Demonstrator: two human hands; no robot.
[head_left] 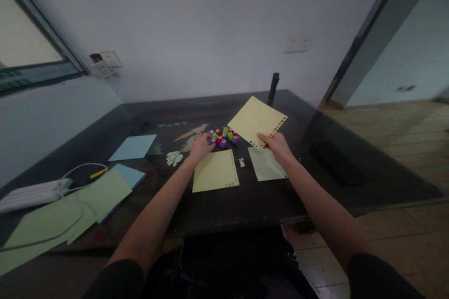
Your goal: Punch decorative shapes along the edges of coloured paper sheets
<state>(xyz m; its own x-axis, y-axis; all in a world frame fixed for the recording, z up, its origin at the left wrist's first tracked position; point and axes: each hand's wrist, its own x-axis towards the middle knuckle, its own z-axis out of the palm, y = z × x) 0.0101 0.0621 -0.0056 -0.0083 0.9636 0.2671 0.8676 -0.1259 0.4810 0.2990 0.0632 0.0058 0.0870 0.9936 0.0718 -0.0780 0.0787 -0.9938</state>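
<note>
Pinching yellow card (257, 120) w/ R hand (277, 145); L hand (201, 146) by colored pcs (223, 137), grip unclear; tabletop lettering (172, 124) illegible.

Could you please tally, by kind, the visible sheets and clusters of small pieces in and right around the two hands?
Yellow sheets: 2
Pale sheet: 1
Multicoloured cluster: 1
Pale clusters: 2
Total: 6, counting top sheets only; any beneath cannot be told
</note>
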